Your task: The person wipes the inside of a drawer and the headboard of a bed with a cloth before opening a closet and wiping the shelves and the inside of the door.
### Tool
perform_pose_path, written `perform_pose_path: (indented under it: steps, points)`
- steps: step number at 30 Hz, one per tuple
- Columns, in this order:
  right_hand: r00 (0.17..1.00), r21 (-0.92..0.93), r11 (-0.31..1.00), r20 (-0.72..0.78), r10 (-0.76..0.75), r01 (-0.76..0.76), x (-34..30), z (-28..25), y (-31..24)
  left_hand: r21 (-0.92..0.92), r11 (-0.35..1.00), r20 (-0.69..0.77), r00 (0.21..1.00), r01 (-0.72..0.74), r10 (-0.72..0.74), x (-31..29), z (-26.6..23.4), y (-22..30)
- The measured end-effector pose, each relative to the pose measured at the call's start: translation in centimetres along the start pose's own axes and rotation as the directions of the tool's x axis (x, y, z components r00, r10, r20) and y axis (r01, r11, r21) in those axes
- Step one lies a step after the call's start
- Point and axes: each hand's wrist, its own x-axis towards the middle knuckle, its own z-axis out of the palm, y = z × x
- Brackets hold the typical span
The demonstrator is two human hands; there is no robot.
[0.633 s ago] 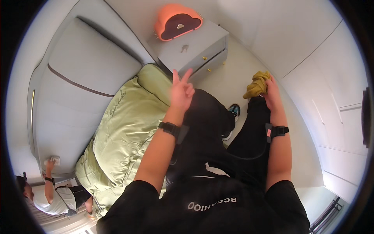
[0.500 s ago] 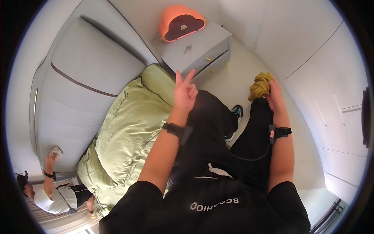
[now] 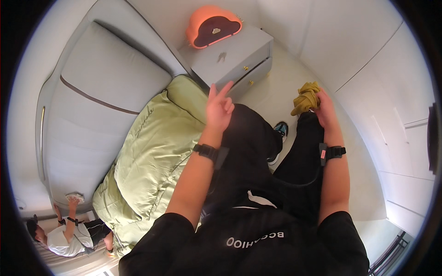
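Observation:
My left hand (image 3: 219,109) is raised in front of me with two fingers stretched out and spread, the others curled in. It holds nothing and is nearest to the grey nightstand (image 3: 244,43). My right hand (image 3: 325,109) grips a bunched mustard-yellow cloth (image 3: 306,99) that hangs over the floor. Black straps circle both my wrists. An orange cloud-shaped box (image 3: 202,25) with a dark front stands on the nightstand, and a small grey mark or object (image 3: 222,57), too small to name, is on its top.
Pale green bedding (image 3: 152,156) lies to the left against a grey padded headboard (image 3: 96,106). White cabinets (image 3: 386,115) line the right side. At the far left another person (image 3: 69,234) presses a light cloth (image 3: 75,198) on the headboard.
The other person's cloth has moved lower along the headboard, and a second hand of theirs now shows. My two hands have barely shifted, the left still showing two fingers.

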Motion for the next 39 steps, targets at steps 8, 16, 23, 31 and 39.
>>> perform_pose_path:
  steps: [8, 16, 23, 31, 39]
  points:
    - [0.995, 0.014, 0.998, -0.081, -0.058, 0.059, 0.7, -0.5, 0.6, 0.177, 0.984, 0.056, 0.998, -0.008, -0.002, 0.1, 0.8, -0.5]
    - [0.998, -0.043, 0.998, -0.044, -0.048, 0.046, 1.2, -0.5, 0.9, 0.196, 0.981, 0.026, 1.0, -0.011, 0.006, 0.4, 0.9, -0.8]
    - [0.997, -0.031, 0.998, -0.047, -0.055, 0.053, 1.0, -0.2, 0.8, 0.203, 0.979, 0.031, 1.0, -0.008, 0.002, 0.5, 0.7, -0.6]
    - [0.999, -0.048, 0.998, -0.004, -0.051, 0.051, 1.4, -1.0, 0.9, 0.192, 0.981, 0.042, 0.999, -0.026, 0.018, 0.7, 0.8, -0.9]
    - [0.998, -0.049, 0.998, -0.055, -0.034, 0.031, 1.5, -1.0, 1.0, 0.184, 0.983, 0.02, 1.0, -0.004, 0.0, 0.7, 0.9, -1.0]
